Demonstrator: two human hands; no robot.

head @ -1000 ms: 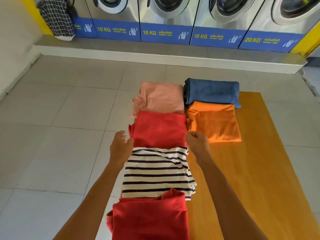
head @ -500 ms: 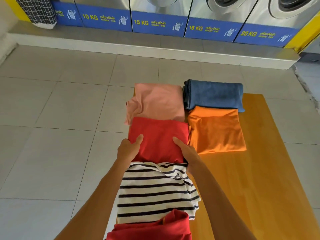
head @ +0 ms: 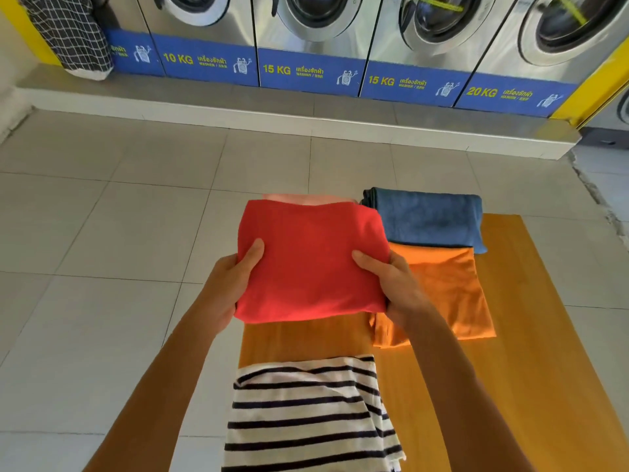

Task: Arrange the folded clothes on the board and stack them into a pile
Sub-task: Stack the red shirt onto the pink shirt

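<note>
A folded red garment [head: 308,260] is lifted off the wooden board [head: 531,335], held from both sides. My left hand [head: 235,277] grips its left edge and my right hand [head: 391,284] grips its right edge. It hovers over the pink folded garment [head: 299,198], of which only the far edge shows. A folded blue garment [head: 429,218] lies at the board's far end, an orange one [head: 446,294] just in front of it. A black-and-white striped garment [head: 306,413] lies near me.
A row of steel washing machines [head: 306,39] on a raised ledge lines the far wall. A checked laundry bag [head: 68,35] stands on the ledge at the far left. Grey floor tiles [head: 102,250] surround the board.
Both hands closed on the red garment's sides, then raised it and carried it away from me over the pink one. Bare board now shows where it lay.
</note>
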